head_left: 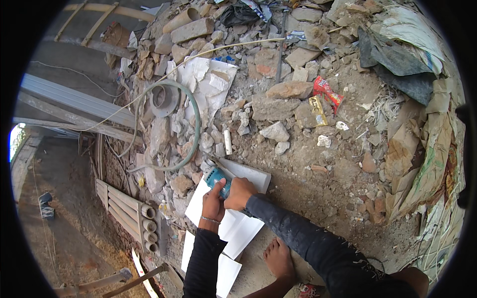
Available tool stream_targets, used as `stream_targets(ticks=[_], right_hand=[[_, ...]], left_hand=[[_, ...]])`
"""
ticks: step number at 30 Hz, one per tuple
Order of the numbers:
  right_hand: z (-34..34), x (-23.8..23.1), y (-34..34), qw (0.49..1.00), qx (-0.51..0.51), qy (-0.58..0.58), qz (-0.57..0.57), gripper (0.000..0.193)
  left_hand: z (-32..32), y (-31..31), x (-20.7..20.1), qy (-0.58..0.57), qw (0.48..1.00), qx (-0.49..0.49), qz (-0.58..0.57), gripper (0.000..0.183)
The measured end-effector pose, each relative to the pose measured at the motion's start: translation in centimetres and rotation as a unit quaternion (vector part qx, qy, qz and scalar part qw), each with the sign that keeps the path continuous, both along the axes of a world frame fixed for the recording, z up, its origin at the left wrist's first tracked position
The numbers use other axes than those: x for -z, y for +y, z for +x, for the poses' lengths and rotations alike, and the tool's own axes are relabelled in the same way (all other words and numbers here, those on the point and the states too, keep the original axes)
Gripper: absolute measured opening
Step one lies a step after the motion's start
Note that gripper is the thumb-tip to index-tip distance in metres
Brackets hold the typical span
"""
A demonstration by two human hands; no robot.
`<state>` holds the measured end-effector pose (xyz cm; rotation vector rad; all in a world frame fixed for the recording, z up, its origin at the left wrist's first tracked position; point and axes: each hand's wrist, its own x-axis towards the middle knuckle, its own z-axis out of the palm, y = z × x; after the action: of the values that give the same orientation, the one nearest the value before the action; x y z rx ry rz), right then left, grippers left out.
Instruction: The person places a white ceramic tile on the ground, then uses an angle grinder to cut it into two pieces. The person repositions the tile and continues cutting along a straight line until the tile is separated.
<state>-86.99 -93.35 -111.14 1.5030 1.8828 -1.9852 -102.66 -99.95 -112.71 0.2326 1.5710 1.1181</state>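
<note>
A teal angle grinder [214, 177] is held between both my hands, its metal head pointing up and left. My left hand [212, 204] is closed on its body near the head, with the thumb along the top. Behind it my right hand [240, 192] wraps round the rear of the body. Under the hands lie white tiles or panels [243, 229], partly covered by my left arm. The grinder's head is beside the left end of a pale slab [254, 175]; I cannot tell whether its disc touches anything.
A bare foot [279, 258] rests beside the white pieces. Broken stone and rubble [273, 107] spread ahead, with a green hose [197, 130] looping at the left. Tan pipes [149, 226] are stacked at the left; crumpled sacks [405, 159] lie on the right.
</note>
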Motion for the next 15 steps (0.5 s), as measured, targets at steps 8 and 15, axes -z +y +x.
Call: stream_targets(ticks=[8,15], right_hand=[[0.4,-0.1,-0.2,1.0,0.003,0.003,0.007,0.057],[0.7,-0.3,-0.2,1.0,0.002,-0.006,0.006,0.054]], left_hand=[[0.8,0.0,-0.6,-0.014,1.0,-0.019,0.008,0.03],[1.1,-0.1,-0.7,0.001,1.0,-0.014,0.001,0.03]])
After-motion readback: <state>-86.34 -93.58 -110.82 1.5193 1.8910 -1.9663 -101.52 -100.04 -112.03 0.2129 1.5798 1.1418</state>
